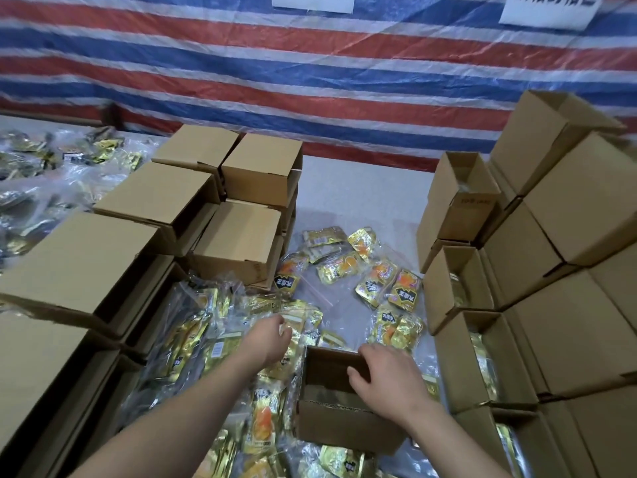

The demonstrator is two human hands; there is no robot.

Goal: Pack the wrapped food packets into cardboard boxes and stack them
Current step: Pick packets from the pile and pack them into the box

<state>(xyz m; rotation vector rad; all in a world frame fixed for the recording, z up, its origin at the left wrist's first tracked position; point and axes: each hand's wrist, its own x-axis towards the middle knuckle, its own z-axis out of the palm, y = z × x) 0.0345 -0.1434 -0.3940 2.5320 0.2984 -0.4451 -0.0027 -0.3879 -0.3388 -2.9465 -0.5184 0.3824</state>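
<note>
with the right hand (pixel 386 377) curled over the open box (pixel 339 405) rim to steady it, the left hand (pixel 272 339), its grip loose and apparently empty, should gather several packets (pixel 296 326) together.

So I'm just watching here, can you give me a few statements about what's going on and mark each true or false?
1. The right hand holds the rim of an open cardboard box. True.
2. The left hand is inside that box. False: it reaches into the gold packets left of it.
3. Closed boxes are stacked on the left. True.
4. The backdrop is plain white. False: it has red, white and blue stripes.
</note>
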